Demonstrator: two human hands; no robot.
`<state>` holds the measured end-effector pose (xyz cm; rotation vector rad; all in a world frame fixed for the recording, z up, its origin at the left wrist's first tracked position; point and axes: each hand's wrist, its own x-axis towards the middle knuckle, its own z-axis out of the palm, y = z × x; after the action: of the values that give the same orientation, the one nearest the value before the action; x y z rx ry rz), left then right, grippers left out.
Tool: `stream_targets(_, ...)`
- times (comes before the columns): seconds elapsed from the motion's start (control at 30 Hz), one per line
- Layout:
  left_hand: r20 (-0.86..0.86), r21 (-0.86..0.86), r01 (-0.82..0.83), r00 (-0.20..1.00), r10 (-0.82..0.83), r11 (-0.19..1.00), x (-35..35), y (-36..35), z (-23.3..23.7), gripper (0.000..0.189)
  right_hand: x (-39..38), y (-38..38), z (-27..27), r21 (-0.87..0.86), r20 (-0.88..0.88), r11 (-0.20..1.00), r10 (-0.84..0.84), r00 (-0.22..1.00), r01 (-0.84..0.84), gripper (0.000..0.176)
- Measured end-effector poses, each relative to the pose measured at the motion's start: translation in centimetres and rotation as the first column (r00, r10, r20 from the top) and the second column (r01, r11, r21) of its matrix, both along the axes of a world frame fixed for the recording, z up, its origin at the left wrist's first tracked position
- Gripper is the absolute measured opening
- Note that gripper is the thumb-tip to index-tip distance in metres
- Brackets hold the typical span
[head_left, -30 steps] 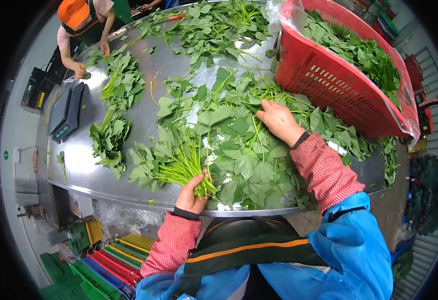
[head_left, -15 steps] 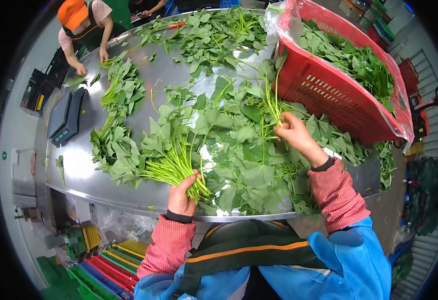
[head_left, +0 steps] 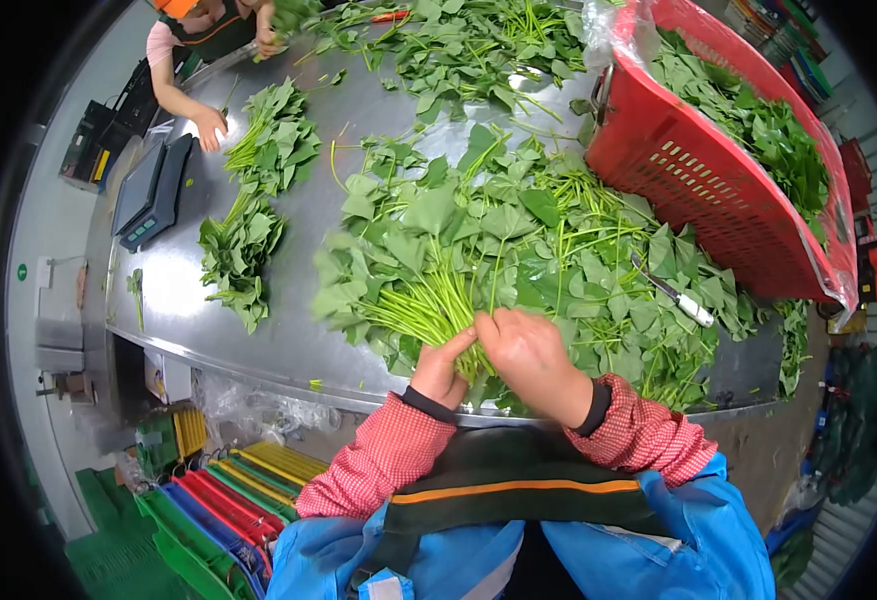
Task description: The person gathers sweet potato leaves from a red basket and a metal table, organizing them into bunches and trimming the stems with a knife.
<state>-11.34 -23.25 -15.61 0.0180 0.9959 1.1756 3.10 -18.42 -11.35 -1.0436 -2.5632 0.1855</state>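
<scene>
My left hand [head_left: 440, 374] is closed around the stem ends of a bunch of leafy greens [head_left: 426, 300], whose broad leaves fan out away from me. Right beside it, my right hand [head_left: 530, 358] is closed too, its fingers pinched on stems at the bunch's right side. Both hands are above the near edge of the metal table. Loose leafy stems [head_left: 598, 350] are spread beneath and beyond them. Among these, to the right, lies a small white-handled tool [head_left: 693, 308] that looks like a knife.
A red crate [head_left: 648, 150] lined with plastic and full of greens stands tilted at the right. Bundled greens [head_left: 241, 250] lie in a row at left, beside a scale [head_left: 153, 195]. Across the metal table [head_left: 308, 270], a person [head_left: 203, 40] handles greens. Folded coloured crates [head_left: 218, 515] sit below left.
My right hand has come left and down from the loose pile to the bunch, bringing stems. The view has shifted, and the white-handled tool shows. The other person has lifted a bunch.
</scene>
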Motion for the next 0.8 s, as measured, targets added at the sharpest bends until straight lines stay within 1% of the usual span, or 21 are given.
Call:
stream_targets(0.1, 0.023, -0.009, -0.019, 1.000, 0.019, 1.000, 0.4, -0.2, -0.6, 0.028, 0.2, -0.6, -0.2, 0.072, 0.028, 0.997, 0.002, 1.000, -0.003, 0.031)
stream_targets(0.2, -0.027, -0.021, 0.063, 0.998, -0.063, 0.998, -0.1, -0.7, -1.2, 0.028, 0.6, -0.7, -0.6, 0.084, 0.061, 0.995, 0.049, 0.997, -0.054, 0.043)
stream_targets(0.3, 0.060, -0.026, 0.036, 0.998, -0.034, 0.999, -0.3, -1.0, -1.5, 0.025, 0.6, -1.1, -0.5, 0.108, 0.108, 0.992, 0.048, 0.993, -0.060, 0.046)
stream_targets(0.4, 0.026, -0.035, -0.013, 1.000, 0.014, 0.999, -0.9, -0.5, -1.9, 0.020, 1.0, -2.0, 0.7, 0.072, 0.133, 0.997, 0.030, 0.991, -0.040, 0.046)
stream_targets(0.5, 0.025, 0.001, -0.086, 0.996, 0.086, 0.996, -1.9, 0.2, -1.8, 0.017, 3.1, -3.2, 2.2, -0.210, 0.010, 0.963, 0.177, 0.984, -0.170, 0.039)
stream_targets(0.53, 0.015, -0.005, -0.117, 0.993, 0.117, 0.993, -2.2, 0.5, -1.6, 0.016, 4.0, -3.3, 2.1, -0.300, 0.071, 0.944, 0.163, 0.984, -0.135, 0.039)
stream_targets(0.6, -0.083, 0.059, -0.071, 0.994, 0.076, 0.996, -2.8, 0.5, -0.8, 0.016, 5.6, -3.4, 1.9, -0.463, 0.197, 0.886, 0.146, 0.970, -0.039, 0.039)
stream_targets(0.63, -0.130, 0.086, -0.044, 0.990, 0.055, 0.995, -2.7, 0.4, -0.5, 0.016, 5.9, -2.9, 1.8, -0.411, 0.107, 0.910, 0.102, 0.989, -0.050, 0.036)
stream_targets(0.7, -0.159, 0.064, -0.026, 0.987, 0.036, 0.998, -1.7, 0.2, -0.3, 0.020, 6.2, -0.6, 1.5, -0.299, -0.083, 0.953, 0.020, 0.996, -0.044, 0.029)
stream_targets(0.73, -0.160, 0.059, -0.018, 0.987, 0.028, 0.998, -1.1, 0.2, -0.2, 0.020, 5.4, -0.2, 1.8, -0.374, -0.159, 0.928, -0.060, 0.985, -0.004, 0.022)
stream_targets(0.77, -0.161, 0.055, -0.012, 0.987, 0.021, 0.998, -0.6, 0.0, -0.1, 0.020, 4.7, 0.0, 1.3, -0.410, -0.131, 0.912, -0.051, 0.990, -0.007, 0.020)
stream_targets(0.8, -0.120, 0.063, 0.023, 0.993, -0.016, 0.998, -0.5, -0.2, -0.4, 0.021, 3.9, 0.2, 0.3, -0.444, -0.104, 0.896, -0.039, 0.994, -0.011, 0.017)
